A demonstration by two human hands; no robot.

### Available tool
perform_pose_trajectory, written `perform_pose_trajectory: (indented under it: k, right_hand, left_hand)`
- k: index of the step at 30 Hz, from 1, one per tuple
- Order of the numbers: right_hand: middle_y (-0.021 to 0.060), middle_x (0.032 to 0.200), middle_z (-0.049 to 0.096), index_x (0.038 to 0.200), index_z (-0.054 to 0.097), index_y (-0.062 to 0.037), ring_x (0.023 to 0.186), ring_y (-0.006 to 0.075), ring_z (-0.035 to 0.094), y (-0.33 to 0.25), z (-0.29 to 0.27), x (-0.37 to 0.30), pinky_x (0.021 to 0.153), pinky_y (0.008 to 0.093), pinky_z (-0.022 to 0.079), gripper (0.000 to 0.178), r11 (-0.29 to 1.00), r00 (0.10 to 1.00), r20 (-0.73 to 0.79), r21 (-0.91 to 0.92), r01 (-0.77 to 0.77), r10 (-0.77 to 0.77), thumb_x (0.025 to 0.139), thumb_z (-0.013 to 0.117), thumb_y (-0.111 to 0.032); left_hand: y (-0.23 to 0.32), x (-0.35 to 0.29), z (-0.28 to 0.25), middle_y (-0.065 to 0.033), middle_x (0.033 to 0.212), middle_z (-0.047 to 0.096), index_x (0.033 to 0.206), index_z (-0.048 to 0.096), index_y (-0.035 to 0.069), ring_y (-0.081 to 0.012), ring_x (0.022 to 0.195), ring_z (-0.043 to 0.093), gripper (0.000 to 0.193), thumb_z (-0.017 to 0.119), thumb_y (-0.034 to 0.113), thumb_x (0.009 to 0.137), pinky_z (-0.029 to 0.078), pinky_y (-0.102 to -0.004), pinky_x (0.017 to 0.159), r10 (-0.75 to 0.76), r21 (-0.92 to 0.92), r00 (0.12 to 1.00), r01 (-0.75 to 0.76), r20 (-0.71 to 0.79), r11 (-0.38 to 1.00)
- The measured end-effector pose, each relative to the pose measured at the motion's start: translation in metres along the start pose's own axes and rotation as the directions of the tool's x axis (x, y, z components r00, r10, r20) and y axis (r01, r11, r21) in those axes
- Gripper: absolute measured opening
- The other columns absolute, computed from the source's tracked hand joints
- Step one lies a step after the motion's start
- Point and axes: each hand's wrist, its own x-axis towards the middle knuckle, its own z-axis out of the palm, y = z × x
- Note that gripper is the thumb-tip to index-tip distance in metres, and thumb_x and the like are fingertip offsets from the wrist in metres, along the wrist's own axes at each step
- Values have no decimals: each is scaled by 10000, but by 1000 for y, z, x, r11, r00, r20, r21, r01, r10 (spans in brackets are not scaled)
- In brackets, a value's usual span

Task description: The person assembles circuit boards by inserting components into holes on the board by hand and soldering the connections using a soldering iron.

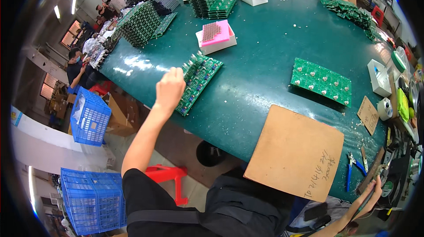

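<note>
My left hand (170,89) is closed at the left edge of a green circuit board (197,86), which lies aslant near the table's left edge. Rows of small parts cover this board, and pale upright pieces line its far left side; my fingertips are hidden. At the lower right, my right hand (372,196) is wrapped round a slim pen-shaped tool (363,205) with a dark green handle. The tool's exact kind is unclear. Blue-handled pliers (350,171) lie left of that hand. A second green board (321,81) with round silver parts rests at right.
Boards stand in stacks (140,24) along the far left. A white box with a pink foam block (215,32) sits mid-table. Brown cardboard (293,151) lies in front of me. Blue crates (92,115) and a red stool (170,176) stand left. Other people work around the table.
</note>
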Motion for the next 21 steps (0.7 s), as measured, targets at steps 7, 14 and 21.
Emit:
perform_pose_trajectory:
  k: [7, 14, 21]
  right_hand:
    - [183, 1263, 606, 1128, 591, -5, 1134, 211, 589, -8, -10, -44, 945, 287, 477, 258, 870, 873, 471, 370, -326, 127, 873, 581, 35]
    - [203, 1364, 572, 983, 505, -89, 1236, 424, 541, -19, 12, -49, 1057, 536, 389, 527, 866, 573, 676, 209, 454, -463, 600, 853, -187]
    - [192, 1039, 713, 1106, 423, -71, 975, 288, 642, -49, 12, -2, 931, 438, 470, 502, 749, 970, 238, 652, -122, -48, 801, 809, -172]
  left_hand:
    - [42, 2, -20, -153, 1002, 593, 1031, 620, 20, -347, 966, 617, 253, 684, 208, 875, 528, -464, 807, -54, -297, 940, 161, 337, 941]
    - [107, 6, -119, -52, 791, 542, 952, 616, 6, -120, 705, 527, 340, 395, 235, 1074, 421, -267, 620, 144, -934, 926, 331, 349, 135]
    - [169, 35, -70, -135, 989, 574, 1080, 651, 21, -283, 912, 564, 223, 476, 136, 1005, 445, -364, 821, 362, -992, 931, -80, -38, 100]
